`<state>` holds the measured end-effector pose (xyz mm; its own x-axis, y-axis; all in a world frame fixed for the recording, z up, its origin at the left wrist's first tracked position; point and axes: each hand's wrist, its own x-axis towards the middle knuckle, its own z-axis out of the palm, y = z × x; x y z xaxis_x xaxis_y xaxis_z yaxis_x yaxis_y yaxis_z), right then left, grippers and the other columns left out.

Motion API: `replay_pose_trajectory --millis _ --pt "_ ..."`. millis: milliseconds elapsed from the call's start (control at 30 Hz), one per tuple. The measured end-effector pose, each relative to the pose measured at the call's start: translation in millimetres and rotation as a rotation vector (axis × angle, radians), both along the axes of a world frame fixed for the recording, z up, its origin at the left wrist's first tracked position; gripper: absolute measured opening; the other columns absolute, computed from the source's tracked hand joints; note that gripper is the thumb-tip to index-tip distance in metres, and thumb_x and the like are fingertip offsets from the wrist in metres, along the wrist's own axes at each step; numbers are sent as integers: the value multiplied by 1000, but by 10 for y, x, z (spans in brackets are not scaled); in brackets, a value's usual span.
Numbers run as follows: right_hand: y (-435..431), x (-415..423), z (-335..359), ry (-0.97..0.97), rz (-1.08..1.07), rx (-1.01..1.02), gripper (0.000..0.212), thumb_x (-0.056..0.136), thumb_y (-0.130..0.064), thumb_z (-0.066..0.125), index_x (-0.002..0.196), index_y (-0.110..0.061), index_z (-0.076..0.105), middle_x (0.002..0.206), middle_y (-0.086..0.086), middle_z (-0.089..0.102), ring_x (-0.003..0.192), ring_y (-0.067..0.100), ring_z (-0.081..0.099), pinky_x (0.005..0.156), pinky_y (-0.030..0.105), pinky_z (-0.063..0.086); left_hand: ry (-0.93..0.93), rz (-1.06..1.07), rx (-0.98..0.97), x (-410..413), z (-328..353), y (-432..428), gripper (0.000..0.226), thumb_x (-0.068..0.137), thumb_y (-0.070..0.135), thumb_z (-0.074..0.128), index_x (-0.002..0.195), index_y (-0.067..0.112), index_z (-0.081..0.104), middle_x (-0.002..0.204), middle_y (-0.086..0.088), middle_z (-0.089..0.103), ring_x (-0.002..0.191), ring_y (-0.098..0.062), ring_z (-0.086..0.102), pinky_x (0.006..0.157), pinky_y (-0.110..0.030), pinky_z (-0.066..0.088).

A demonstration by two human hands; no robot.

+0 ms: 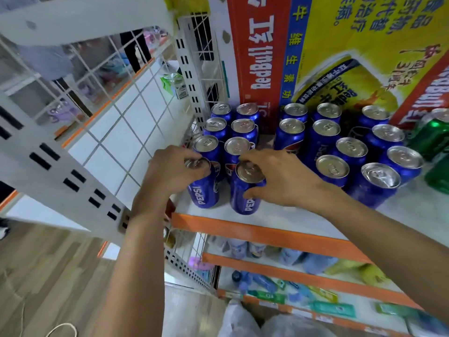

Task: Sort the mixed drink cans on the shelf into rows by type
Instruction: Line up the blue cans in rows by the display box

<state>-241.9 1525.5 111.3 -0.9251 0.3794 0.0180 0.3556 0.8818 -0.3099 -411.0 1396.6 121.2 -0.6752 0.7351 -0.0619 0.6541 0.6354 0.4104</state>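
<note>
Blue aluminium Pepsi cans [332,166]: upright, silver lids up, on the white shelf with orange front lip [315,222].

- Layout: a two-wide column at 10 o'clock, hard by the white wire side panel [194,69]. A broader block runs from 12 to 2 o'clock, with a bare lane between the two.
- Left front can [202,194]: nearest in the column's outer file. The left hand [172,171] grips it, fingers curled down over the rim and clamped on the top.
- Right front can [245,198]: just beside the first, at its 3 o'clock. The right hand [281,181] holds it, fingers draped over the lid and thumb pressed on the near side of the body.
- Governing relation: each can stands directly beneath its own hand, long axis vertical. The files they extend run away at 12 o'clock from the fingers. Any squaring-up would probably be a short slide that way, cans kept plumb.
- Other stock: dark green cans [435,139] at 3 o'clock, well apart from both hands. A red and yellow Red Bull carton [262,57] stands behind at 12 o'clock.
- Not legible: the left front can's lid is mostly covered. Whether the front cans touch those behind cannot be told. The green cans are cut off by the frame edge, brand unread. The lower shelves are blurred.
</note>
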Motion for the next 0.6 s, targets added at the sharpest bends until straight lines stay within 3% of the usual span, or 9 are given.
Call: replay_pose_trajectory --millis 167,333,467,600 --pt "-125 -247 -128 -8 8 1 72 76 -43 74 135 -24 38 134 4 47 116 28 52 88 40 47 -8 -21 35 35 26 -9 41 81 46 69 118 27 66 114 1 65 89 -10 48 72 -22 32" --pt "-203 -352 -149 -74 -13 82 71 79 -45 70 135 -20 35 134 8 41 115 33 51 85 42 47 -23 -13 26 6 38 20 38 80 42 72 114 25 67 116 2 64 105 -17 55 75 -22 33" --pt "-201 -374 -148 -86 -51 121 71 81 -46 67 137 -19 33 138 8 31 114 36 51 85 41 48 7 -17 -23 -26 53 82 35 79 39 72 110 24 68 113 0 65 103 -20 57 75 -24 36" --pt "-161 -345 -146 -69 -46 57 78 76 -52 69 135 -18 31 137 4 34 110 31 54 81 37 45 39 12 -56 -63 47 133 35 79 46 69 108 27 68 109 0 66 98 -23 59 73 -27 42"
